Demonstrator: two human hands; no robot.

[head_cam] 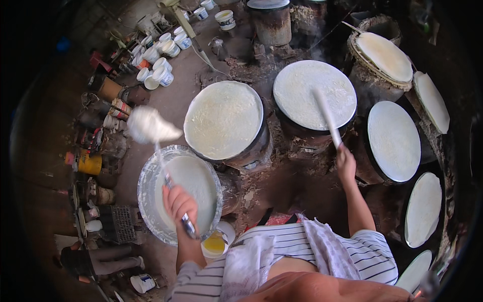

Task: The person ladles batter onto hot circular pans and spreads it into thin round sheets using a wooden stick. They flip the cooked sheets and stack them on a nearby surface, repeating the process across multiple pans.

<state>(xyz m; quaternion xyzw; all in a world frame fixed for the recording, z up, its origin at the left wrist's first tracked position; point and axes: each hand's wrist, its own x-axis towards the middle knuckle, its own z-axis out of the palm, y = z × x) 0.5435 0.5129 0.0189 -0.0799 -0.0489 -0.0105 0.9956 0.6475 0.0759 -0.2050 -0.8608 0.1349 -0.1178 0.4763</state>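
Note:
My left hand (182, 205) grips the metal handle of a ladle (151, 126). Its bowl is blurred and coated with white batter. Below it stands a large grey tub (142, 202) of pale liquid batter (188, 181), its rim crusted white. In my right hand (345, 164) is a pale stick (328, 117), also blurred. Its far end lies over a round griddle (281, 113) spread with a thin batter sheet (302, 85). Left of that, another batter-covered griddle (223, 120) sits close to the tub.
More round griddles with pale sheets (394, 141) curve along my right. A browner flatbread (384, 56) rests on a woven round at the upper right. A small bucket with yellow liquid (215, 241) stands beside the tub. White buckets (163, 75) crowd the upper left. A person (98, 260) is at lower left.

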